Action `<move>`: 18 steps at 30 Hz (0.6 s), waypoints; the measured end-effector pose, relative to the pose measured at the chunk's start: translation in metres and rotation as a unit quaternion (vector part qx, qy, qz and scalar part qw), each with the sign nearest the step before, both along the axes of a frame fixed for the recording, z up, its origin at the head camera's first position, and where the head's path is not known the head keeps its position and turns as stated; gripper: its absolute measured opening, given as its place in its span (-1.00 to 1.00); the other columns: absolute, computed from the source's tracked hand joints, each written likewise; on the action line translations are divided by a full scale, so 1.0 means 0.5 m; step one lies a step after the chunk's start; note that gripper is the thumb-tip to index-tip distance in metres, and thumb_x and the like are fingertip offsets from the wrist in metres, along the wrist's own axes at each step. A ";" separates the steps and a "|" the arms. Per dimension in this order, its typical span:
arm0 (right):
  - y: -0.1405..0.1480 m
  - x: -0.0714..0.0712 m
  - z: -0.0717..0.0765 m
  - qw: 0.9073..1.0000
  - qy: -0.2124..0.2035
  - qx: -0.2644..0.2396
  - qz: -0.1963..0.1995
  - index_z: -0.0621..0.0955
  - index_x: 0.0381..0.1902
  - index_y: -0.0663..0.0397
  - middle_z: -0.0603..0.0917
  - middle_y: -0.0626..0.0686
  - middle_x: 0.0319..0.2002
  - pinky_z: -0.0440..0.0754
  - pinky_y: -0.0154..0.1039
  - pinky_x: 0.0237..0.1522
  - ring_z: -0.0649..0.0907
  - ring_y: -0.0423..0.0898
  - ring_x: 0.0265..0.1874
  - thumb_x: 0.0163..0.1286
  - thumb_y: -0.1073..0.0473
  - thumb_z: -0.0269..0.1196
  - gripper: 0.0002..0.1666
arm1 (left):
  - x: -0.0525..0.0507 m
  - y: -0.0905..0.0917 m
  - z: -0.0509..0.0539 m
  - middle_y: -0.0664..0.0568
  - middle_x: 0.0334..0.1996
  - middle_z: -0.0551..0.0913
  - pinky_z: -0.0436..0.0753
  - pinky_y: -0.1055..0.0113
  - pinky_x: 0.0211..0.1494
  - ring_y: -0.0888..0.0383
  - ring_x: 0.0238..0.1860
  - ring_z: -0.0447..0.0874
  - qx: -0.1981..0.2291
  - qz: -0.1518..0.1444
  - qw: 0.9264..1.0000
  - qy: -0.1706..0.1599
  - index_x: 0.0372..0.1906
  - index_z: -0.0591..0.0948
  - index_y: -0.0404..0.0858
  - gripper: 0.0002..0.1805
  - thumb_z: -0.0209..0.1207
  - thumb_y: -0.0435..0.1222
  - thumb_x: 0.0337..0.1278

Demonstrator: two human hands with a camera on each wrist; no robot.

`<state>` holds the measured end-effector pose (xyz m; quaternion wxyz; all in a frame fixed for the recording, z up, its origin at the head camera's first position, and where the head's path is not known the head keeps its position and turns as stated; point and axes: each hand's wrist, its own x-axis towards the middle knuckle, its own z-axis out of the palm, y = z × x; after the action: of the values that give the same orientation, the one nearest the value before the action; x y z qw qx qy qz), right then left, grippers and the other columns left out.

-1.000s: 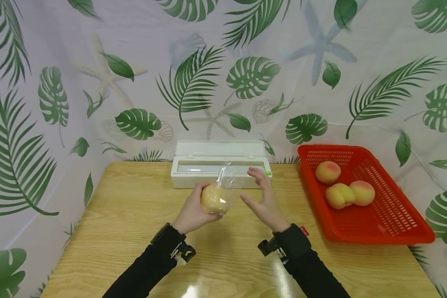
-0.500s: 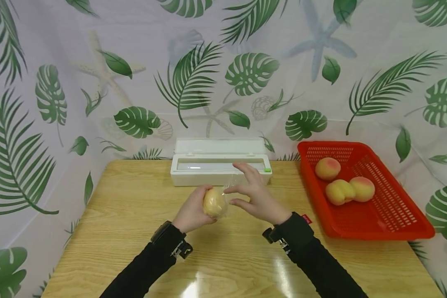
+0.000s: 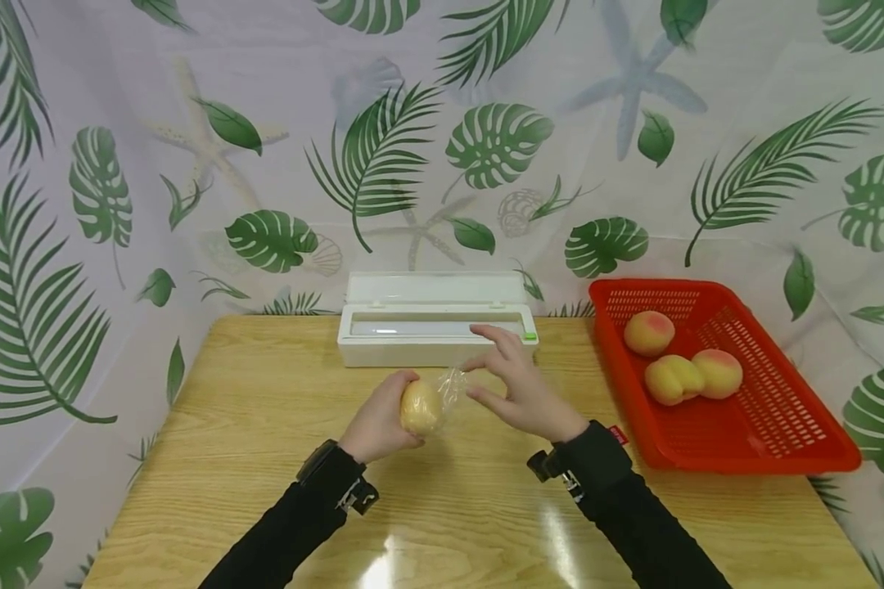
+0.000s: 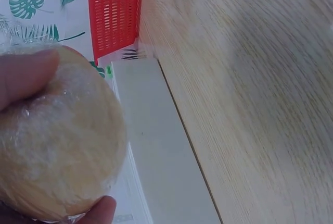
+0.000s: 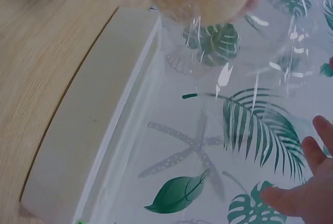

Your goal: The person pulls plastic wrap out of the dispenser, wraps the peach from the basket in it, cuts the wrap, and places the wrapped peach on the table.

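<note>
My left hand holds a peach wrapped in clear cling film, thumb and fingers curled around its sides. In the left wrist view the film lies wrinkled over the peach. A loose tail of cling film sticks out from its right side. My right hand is just right of that tail, fingers apart and loosely bent. Seen from the right wrist, the fingers are spread, with no film visibly pinched between them. Behind both hands stands a white cling film dispenser, lid raised.
A red plastic basket with several peaches stands on the right of the wooden table. A leaf-patterned cloth hangs close behind the dispenser.
My right hand moved left to the film around the peach, then drew slightly back to the right. The film tail now points to the right. My left hand turned the peach slightly.
</note>
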<state>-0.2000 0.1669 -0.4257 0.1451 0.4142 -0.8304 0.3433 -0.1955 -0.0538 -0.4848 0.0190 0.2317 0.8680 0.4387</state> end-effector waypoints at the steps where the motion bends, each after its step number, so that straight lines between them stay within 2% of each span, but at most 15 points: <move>1: -0.002 0.001 -0.001 0.999 0.006 0.030 0.008 0.54 -0.23 0.10 0.14 0.24 0.24 0.02 0.21 0.11 0.07 0.16 0.23 0.10 0.25 0.28 -0.76 | 0.000 0.001 0.000 -0.11 -0.08 0.41 0.42 0.15 -0.02 0.02 -0.08 0.42 -0.001 -0.003 1.000 -0.001 0.10 0.26 -0.40 -0.08 0.44 -0.49 -0.65; 3: -0.006 0.003 -0.004 0.997 0.012 0.070 0.025 0.56 -0.24 0.03 0.12 0.23 0.25 -0.06 0.27 0.10 0.04 0.18 0.24 0.09 0.18 0.29 -0.76 | 0.001 0.004 0.001 -0.12 -0.08 0.40 0.42 0.15 -0.03 0.02 -0.09 0.42 -0.001 -0.012 1.000 -0.002 0.11 0.25 -0.41 -0.07 0.44 -0.48 -0.64; 4: -0.007 0.004 -0.005 0.997 0.013 0.074 0.031 0.56 -0.28 0.01 0.14 0.24 0.24 -0.08 0.28 0.10 0.05 0.19 0.24 0.09 0.18 0.29 -0.80 | 0.001 0.006 0.001 -0.13 -0.07 0.40 0.42 0.14 -0.03 0.01 -0.09 0.42 -0.003 -0.017 1.000 -0.001 0.11 0.25 -0.42 -0.07 0.44 -0.47 -0.63; 7: -0.007 0.001 -0.009 0.999 0.015 0.034 0.031 0.55 -0.45 0.00 0.31 0.25 0.13 0.04 0.22 0.09 0.20 0.19 0.16 0.09 0.24 0.28 -0.91 | 0.002 0.008 0.001 -0.14 -0.06 0.40 0.42 0.12 -0.03 0.01 -0.08 0.42 0.000 -0.025 1.000 -0.006 0.12 0.23 -0.44 -0.06 0.44 -0.45 -0.61; 11: 0.000 -0.002 -0.013 0.999 0.000 -0.032 0.003 0.54 -0.47 0.08 0.47 0.17 -0.10 0.32 -0.03 -0.03 0.39 0.09 -0.04 0.08 0.35 0.26 -0.90 | 0.001 0.003 -0.002 -0.12 -0.05 0.40 0.40 0.12 0.00 0.02 -0.06 0.42 0.011 -0.010 1.000 -0.019 0.12 0.23 -0.42 -0.05 0.44 -0.46 -0.63; 14: 0.004 -0.005 -0.018 0.997 -0.038 -0.055 -0.028 0.55 -0.43 0.13 0.49 0.14 -0.16 0.38 -0.09 -0.09 0.43 0.06 -0.09 0.11 0.36 0.23 -0.93 | 0.001 0.000 -0.001 -0.11 -0.05 0.41 0.40 0.13 0.01 0.03 -0.05 0.41 0.012 -0.005 1.000 -0.018 0.12 0.24 -0.39 -0.05 0.45 -0.46 -0.65; 16: 0.007 -0.007 -0.018 0.994 -0.077 -0.062 -0.040 0.55 -0.36 0.18 0.47 0.17 -0.11 0.37 -0.07 -0.06 0.41 0.07 -0.05 0.15 0.35 0.21 -0.93 | 0.001 -0.001 0.002 -0.10 -0.05 0.41 0.40 0.14 0.00 0.04 -0.06 0.41 0.008 -0.013 1.000 -0.018 0.12 0.25 -0.37 -0.06 0.45 -0.45 -0.65; 18: 0.012 -0.011 -0.017 0.988 -0.134 -0.068 -0.036 0.51 -0.17 0.22 0.40 0.20 0.02 0.34 0.01 0.00 0.35 0.09 0.05 0.16 0.31 0.22 -0.75 | 0.001 -0.001 0.003 -0.08 -0.06 0.41 0.40 0.16 0.00 0.05 -0.06 0.41 0.003 -0.023 1.000 -0.018 0.11 0.26 -0.37 -0.06 0.44 -0.45 -0.65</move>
<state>-0.2055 0.1729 -0.4343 0.0724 0.3230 -0.8314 0.4463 -0.1950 -0.0544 -0.4834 0.0443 0.2440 0.8605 0.4451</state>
